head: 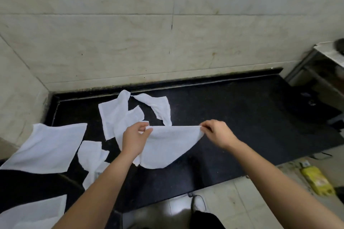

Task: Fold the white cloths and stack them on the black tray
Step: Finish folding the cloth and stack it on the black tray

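Both hands are busy here. The left hand [135, 137] pinches one top corner of a white cloth [167, 147] between thumb and fingers, and the right hand [216, 134] pinches the other top corner the same way. The cloth is pulled fairly straight along its top edge and sags in a rounded shape below, held over the middle of the black counter [242, 117]. I can't tell whether its low edge touches the counter.

The other cloths are lying loose on the counter. A spread cloth [115, 115] lies just beyond the left hand, partly hidden by it. A twisted cloth [158, 108] sits to its right, close to the far edge by the tiled wall [167, 42]. Over on the left there's a big flat cloth [46, 148], with a crumpled cloth [91, 154] just beside it on the right, near the left forearm. One more, the near cloth [33, 214], shows in the bottom left corner, cut off by the frame.

As for the black tray — honestly, I can't pick it out from the dark counter. There's a dark patch at near left between the flat cloth and the near cloth, but I can't say what it is.

On the far right a metal rack [316, 65] stands by the wall. A yellow packet [316, 180] lies on the pale floor [242, 201], and a shoe [197, 201] shows just off the counter's near edge.
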Tool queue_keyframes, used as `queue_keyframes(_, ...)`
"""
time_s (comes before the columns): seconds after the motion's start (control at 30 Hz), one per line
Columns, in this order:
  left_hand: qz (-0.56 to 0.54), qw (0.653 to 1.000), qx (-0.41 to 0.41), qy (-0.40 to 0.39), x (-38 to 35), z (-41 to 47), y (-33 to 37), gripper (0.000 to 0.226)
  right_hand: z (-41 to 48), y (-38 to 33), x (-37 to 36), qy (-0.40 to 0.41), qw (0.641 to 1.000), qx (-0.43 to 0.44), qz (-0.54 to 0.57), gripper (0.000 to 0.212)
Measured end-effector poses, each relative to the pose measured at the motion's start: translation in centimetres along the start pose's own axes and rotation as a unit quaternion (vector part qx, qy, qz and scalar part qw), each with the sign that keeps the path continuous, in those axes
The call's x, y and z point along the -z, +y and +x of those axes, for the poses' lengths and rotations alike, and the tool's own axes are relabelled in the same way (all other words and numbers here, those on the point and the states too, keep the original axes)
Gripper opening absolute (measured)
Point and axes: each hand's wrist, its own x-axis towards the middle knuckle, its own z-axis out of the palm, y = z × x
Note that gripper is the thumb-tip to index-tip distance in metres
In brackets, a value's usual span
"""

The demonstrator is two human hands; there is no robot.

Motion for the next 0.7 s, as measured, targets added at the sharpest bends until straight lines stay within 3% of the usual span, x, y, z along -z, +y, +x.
queue_keyframes(0.23,-0.066,0.992,-0.098,0.043,-1.5,3.7,8.8,0.006,2.5,-0.5,7.1,0.185,0.983,0.012,-0.003,0.023)
queue_keyframes(0.37,-0.035,0.983,-0.164,0.074,-2.0,4.1,11.0,0.004,2.7,0.3,9.6,0.248,0.967,0.053,-0.009,0.021)
queue_keyframes(0.53,0.078,0.977,-0.194,0.034,-4.6,2.4,6.6,0.01,1.7,4.5,5.9,0.208,0.976,0.062,-0.011,0.02)
queue_keyframes(0.7,0.265,0.944,-0.186,-0.07,-8.3,-2.1,-3.3,0.011,-2.2,9.1,-3.6,0.053,0.996,0.052,-0.054,0.023)
